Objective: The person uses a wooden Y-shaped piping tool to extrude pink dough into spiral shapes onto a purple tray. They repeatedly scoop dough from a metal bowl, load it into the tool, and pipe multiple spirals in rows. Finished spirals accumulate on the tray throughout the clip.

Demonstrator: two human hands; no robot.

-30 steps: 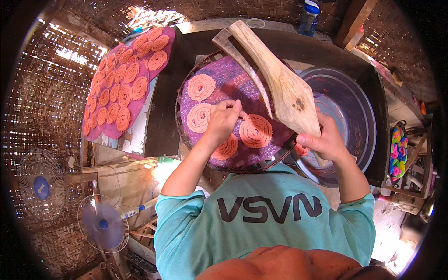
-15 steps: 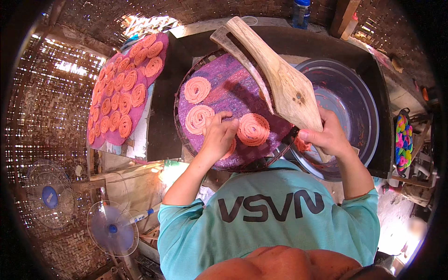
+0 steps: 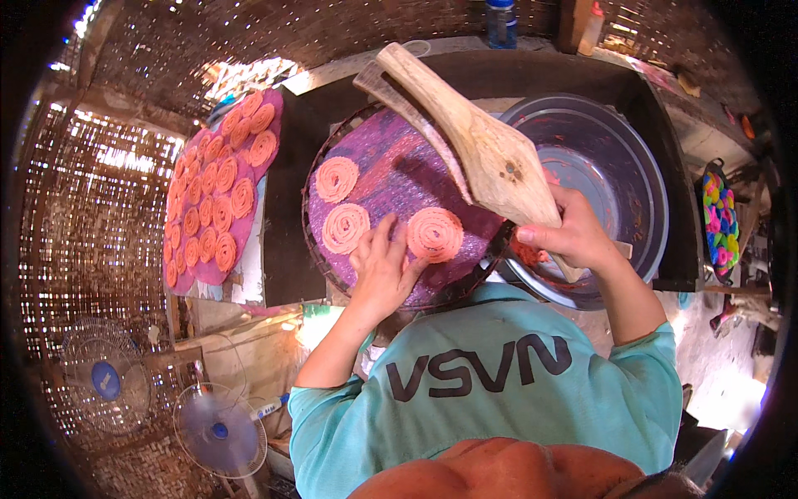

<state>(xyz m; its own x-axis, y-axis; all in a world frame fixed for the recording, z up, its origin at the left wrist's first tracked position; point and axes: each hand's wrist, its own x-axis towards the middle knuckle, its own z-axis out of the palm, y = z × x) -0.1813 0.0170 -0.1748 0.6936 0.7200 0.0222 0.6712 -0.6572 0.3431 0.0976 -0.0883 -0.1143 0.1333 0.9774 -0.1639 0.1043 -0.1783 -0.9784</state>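
My right hand (image 3: 568,233) grips the narrow lower end of a pale wooden two-armed tool (image 3: 490,150), its arms pointing up and left. Below it lies a round tray (image 3: 314,241) with a dark rim, lined with a shiny purple sheet (image 3: 382,179). Flat orange spiral coils rest on the sheet: one at upper left (image 3: 337,179), one below it (image 3: 345,229) and one near the middle (image 3: 435,235). Between the lower two, my left hand (image 3: 382,264) lies with fingers apart, fingertips on the sheet. Whatever is under its palm is hidden.
A big grey basin (image 3: 648,191) with orange smears stands right of the tray. Another purple sheet (image 3: 270,137) crowded with orange coils leans at left. A blue-capped bottle (image 3: 501,25) stands at the back. Two fans (image 3: 219,430) sit at lower left, and a multicoloured item (image 3: 720,220) lies at right.
The whole view has shifted, with the tray and tool now further left. My left hand has slid slightly toward the middle coil, its fingers more spread. My right hand keeps its grip.
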